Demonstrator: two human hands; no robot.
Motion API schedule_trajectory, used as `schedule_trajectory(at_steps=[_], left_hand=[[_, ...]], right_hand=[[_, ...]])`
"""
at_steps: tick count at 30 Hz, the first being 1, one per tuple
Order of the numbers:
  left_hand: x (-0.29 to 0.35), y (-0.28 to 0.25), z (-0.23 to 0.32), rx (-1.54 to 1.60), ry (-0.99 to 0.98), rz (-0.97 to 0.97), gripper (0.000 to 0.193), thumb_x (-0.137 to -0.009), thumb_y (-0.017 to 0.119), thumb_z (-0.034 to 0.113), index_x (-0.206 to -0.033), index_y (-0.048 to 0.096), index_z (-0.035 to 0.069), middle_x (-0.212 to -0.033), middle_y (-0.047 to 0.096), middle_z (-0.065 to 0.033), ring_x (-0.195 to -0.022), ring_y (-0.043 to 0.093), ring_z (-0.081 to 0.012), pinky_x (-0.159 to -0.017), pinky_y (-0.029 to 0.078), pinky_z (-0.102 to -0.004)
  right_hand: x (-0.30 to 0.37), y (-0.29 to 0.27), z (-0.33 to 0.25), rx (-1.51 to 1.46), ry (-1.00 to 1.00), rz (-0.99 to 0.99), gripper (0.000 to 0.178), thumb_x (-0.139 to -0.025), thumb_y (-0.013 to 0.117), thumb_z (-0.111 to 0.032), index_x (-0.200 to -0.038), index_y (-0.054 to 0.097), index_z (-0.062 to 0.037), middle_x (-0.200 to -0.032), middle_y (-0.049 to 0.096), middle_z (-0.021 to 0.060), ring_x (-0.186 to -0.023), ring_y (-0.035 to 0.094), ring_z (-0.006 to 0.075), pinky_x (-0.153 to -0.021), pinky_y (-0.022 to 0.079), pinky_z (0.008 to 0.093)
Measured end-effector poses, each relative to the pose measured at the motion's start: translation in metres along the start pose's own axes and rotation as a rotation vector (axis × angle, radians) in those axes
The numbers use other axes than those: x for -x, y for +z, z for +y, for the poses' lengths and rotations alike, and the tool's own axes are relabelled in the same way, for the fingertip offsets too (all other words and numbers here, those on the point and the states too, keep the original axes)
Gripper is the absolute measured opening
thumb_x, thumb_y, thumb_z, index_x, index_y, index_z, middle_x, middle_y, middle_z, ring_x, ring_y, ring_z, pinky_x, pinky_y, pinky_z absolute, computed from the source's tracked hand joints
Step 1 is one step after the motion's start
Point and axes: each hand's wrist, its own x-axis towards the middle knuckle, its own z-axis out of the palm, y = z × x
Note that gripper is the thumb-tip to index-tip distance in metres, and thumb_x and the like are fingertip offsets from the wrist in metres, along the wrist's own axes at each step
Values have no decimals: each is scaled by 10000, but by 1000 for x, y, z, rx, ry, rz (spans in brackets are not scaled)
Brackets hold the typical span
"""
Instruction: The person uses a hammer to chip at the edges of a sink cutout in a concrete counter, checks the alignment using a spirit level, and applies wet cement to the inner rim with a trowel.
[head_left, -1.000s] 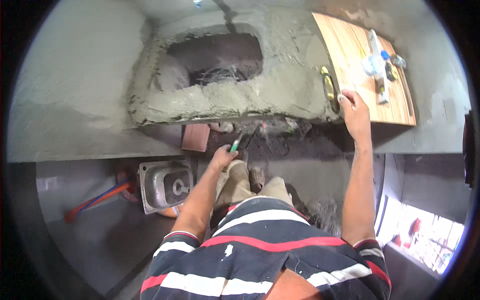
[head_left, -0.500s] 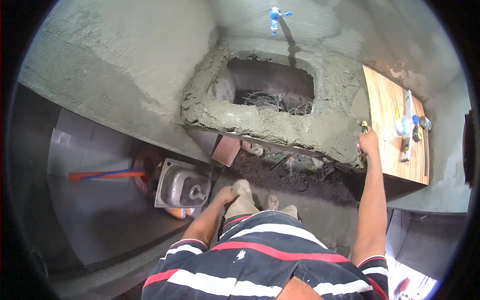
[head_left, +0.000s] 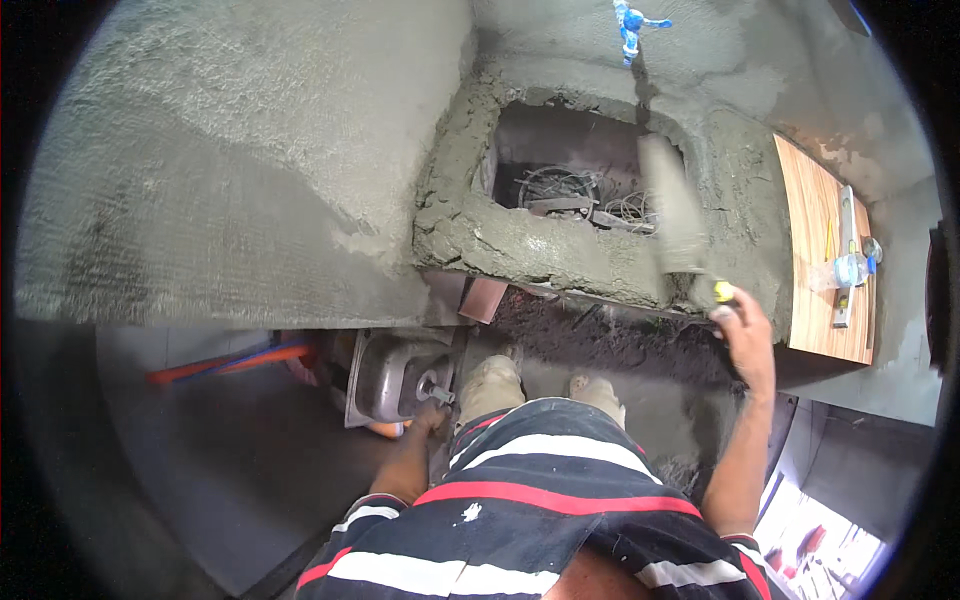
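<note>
My right hand [head_left: 748,335] grips the handle of a trowel, its yellow-and-black end showing at the fingers. The trowel's long blade [head_left: 675,208], smeared by motion, is raised over the front right part of the wet cement counter [head_left: 560,250], by the right edge of the rounded rectangular opening. Coiled wire [head_left: 632,207] and grey strips lie down inside that opening. My left hand [head_left: 431,414] hangs low beside my leg, close to the drain of a steel sink [head_left: 385,385]; its fingers are too dark and small to read, and whether it touches the sink I cannot tell.
On the counter's right lies a wood-grain board [head_left: 808,245] bearing a spirit level [head_left: 848,220] and a clear bottle [head_left: 850,271]. A blue-wrapped tap [head_left: 630,30] juts from the back wall. Dark rubble [head_left: 610,345] lies under the counter.
The trowel has swung up and left from beside the board toward the opening. My left hand has gone from my knee to beside the sink's drain. The view has shifted too.
</note>
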Motion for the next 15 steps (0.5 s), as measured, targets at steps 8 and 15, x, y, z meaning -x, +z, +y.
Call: schedule_trajectory(at_steps=[8, 15], left_hand=[[-33, -113, 68, 564, 51, 201, 457, -943, 668, 362, -1221, 658, -2, -900, 702, -123, -755, 670, -190, -628, 530, -349], [15, -96, 90, 381, -22, 388, 517, -950, 648, 387, -1275, 603, -14, -1055, 692, -162, -870, 674, -275, -761, 530, -417]], right_hand=[[-86, 130, -119, 476, -796, -406, 383, -859, 700, -197, -1223, 680, -79, -1078, 724, 171, -966, 691, 377, -827, 553, 467], [-179, 167, -157, 877, -957, -558, 325, -834, 725, -243, -1145, 731, -149, -942, 727, 127, -908, 700, 341, -762, 556, 467]])
